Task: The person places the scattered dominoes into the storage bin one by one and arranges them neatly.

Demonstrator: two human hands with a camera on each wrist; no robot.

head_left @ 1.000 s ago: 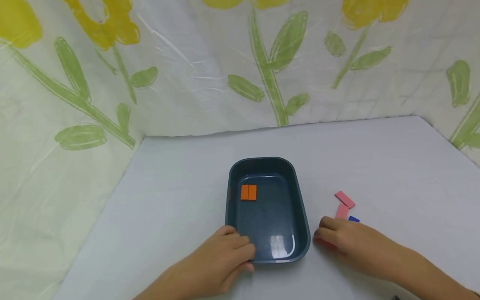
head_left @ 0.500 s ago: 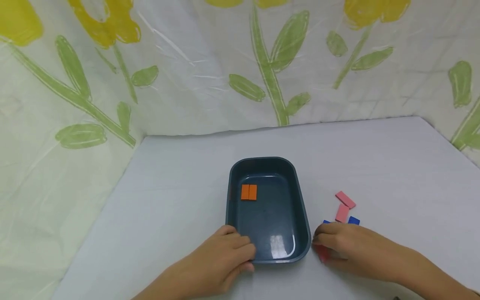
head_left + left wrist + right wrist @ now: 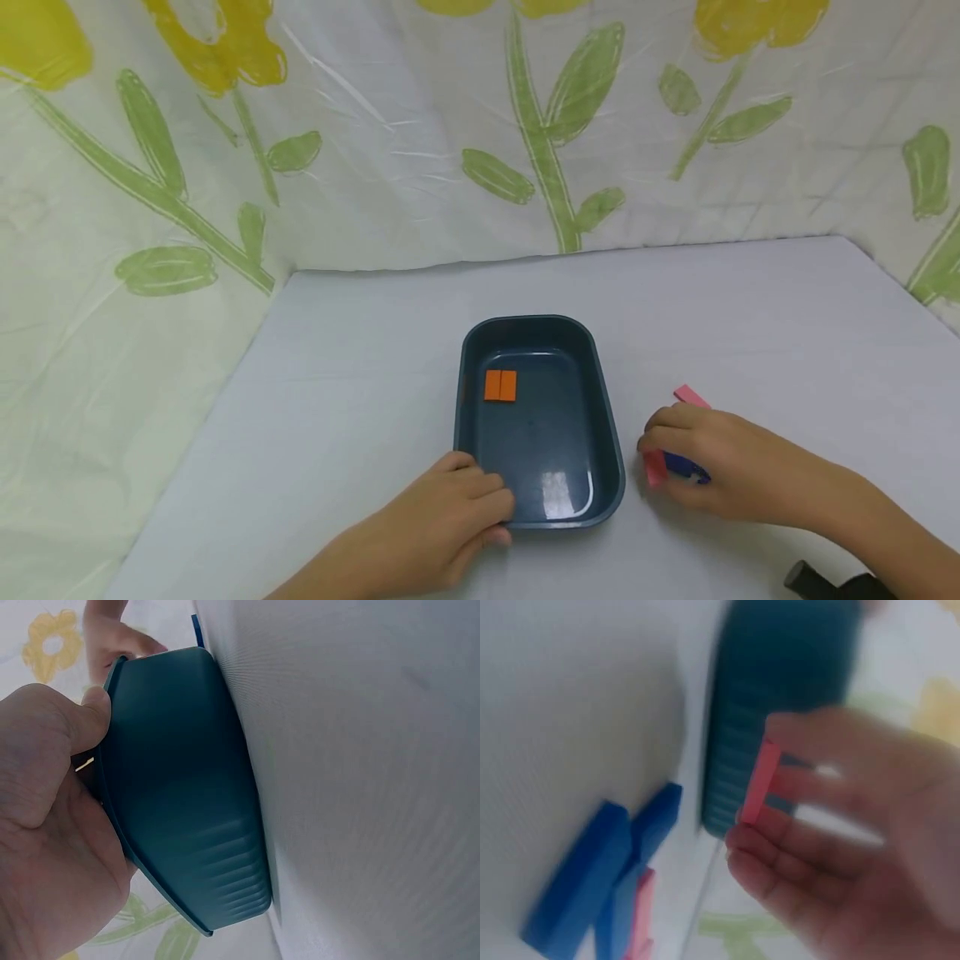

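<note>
My left hand (image 3: 442,521) grips the near left corner of a dark teal tray (image 3: 617,492), its thumb outside the wall in the left wrist view. Two orange rectangular blocks (image 3: 500,386) lie side by side on the tray floor towards the back left. To the right of the tray, my right hand (image 3: 720,458) pinches a pinkish-red flat block (image 3: 761,784) between thumb and fingers, raised off the table. Beneath that hand are several blue blocks (image 3: 581,881), partly hidden in the head view. A pink block (image 3: 690,395) shows just beyond the fingers.
The white table (image 3: 360,358) extends around the tray. A curtain (image 3: 375,167) with painted yellow flowers hangs behind and beside it. At the lower right, a black cylindrical object (image 3: 806,577) shows by the right forearm.
My right hand has shifted slightly right and away from me, lifting with the pinkish-red block. It now covers more of the pink blocks behind. The left hand and tray stay nearly still.
</note>
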